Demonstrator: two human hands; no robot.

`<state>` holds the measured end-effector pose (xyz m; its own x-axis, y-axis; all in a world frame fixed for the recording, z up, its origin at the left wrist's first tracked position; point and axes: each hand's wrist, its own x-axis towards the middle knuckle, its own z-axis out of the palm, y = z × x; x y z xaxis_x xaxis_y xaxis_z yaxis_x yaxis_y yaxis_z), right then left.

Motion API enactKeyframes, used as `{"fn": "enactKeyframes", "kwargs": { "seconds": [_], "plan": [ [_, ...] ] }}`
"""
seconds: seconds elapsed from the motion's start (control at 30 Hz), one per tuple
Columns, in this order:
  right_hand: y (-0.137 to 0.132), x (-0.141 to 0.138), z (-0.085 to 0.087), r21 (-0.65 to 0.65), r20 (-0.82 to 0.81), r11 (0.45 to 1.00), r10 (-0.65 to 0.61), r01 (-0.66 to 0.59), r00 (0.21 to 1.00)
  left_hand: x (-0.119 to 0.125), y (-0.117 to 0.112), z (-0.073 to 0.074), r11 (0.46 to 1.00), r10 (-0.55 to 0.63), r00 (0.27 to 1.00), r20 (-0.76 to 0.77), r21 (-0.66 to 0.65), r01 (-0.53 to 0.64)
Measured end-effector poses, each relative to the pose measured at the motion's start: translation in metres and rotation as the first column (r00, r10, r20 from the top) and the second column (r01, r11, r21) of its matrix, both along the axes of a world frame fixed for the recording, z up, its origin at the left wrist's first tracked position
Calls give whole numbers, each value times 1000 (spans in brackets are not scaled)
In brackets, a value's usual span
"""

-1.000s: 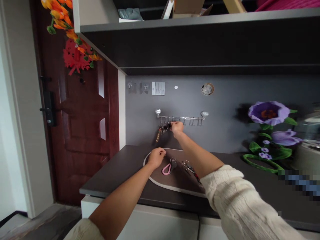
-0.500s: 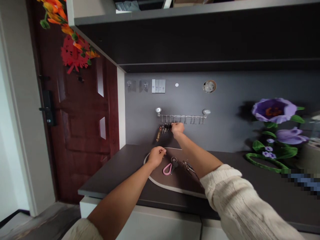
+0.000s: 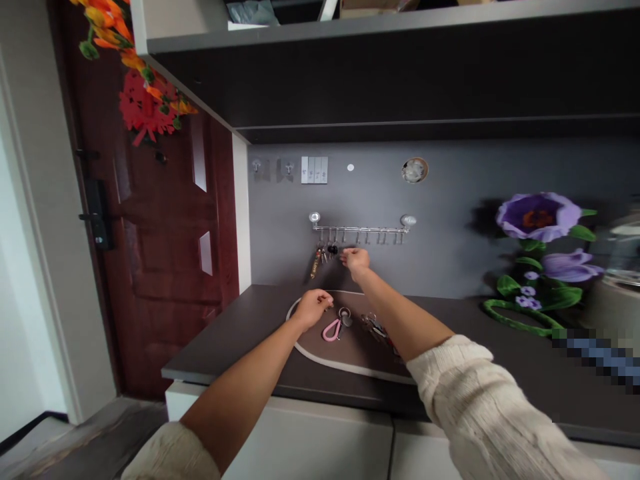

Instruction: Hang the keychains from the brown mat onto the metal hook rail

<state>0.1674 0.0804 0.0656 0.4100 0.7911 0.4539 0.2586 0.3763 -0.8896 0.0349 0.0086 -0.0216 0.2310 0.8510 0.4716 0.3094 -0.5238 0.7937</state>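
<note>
My right hand (image 3: 357, 261) is raised just below the metal hook rail (image 3: 360, 229) on the grey wall, its fingers loosely apart and off the black key (image 3: 333, 251) that hangs there. More keys with a brown fob (image 3: 317, 261) hang at the rail's left end. My left hand (image 3: 313, 307) rests curled on the rim of an oval brown tray (image 3: 320, 353) on the counter. In the tray lie a key on a pink loop (image 3: 334, 327) and another key bunch (image 3: 376, 329).
A dark red door (image 3: 160, 220) with a black handle stands at the left, with orange and red paper flowers above. Large purple fabric flowers (image 3: 543, 227) stand on the counter at the right. A dark cabinet overhangs the counter. Light switches (image 3: 314, 170) sit above the rail.
My right hand has come down and away from the rail, leaving the black key hanging on a hook. My left hand has stayed on the tray rim.
</note>
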Motion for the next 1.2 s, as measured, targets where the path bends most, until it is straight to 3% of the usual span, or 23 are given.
{"fn": "enactKeyframes", "kwargs": {
  "seconds": [0.17, 0.37, 0.5, 0.67, 0.97, 1.2],
  "plan": [
    [-33, 2, -7, -96, -170, 987, 111, -129, 979, -1, -7, 2, 996, -87, 995, -46, 3, 87],
    [-66, 15, -27, -131, -132, 974, 169, -187, 977, -1, -13, 5, 991, -130, 976, -173, -8, 131],
    [-76, 23, -43, -150, 7, 975, 166, -163, 986, 2, -13, 5, 986, -167, 945, -281, -42, 161],
    [-77, 29, -60, -121, 302, 990, 100, -66, 948, 2, -10, 4, 993, -100, 916, -388, 19, 116],
    [-95, 25, -60, -155, 616, 988, 92, 6, 783, -4, -7, 2, 988, -149, 944, -293, -18, 151],
    [-100, 21, -63, -147, 721, 989, 116, -13, 683, -4, -6, 0, 996, -69, 961, -269, 42, 83]
  ]
}}
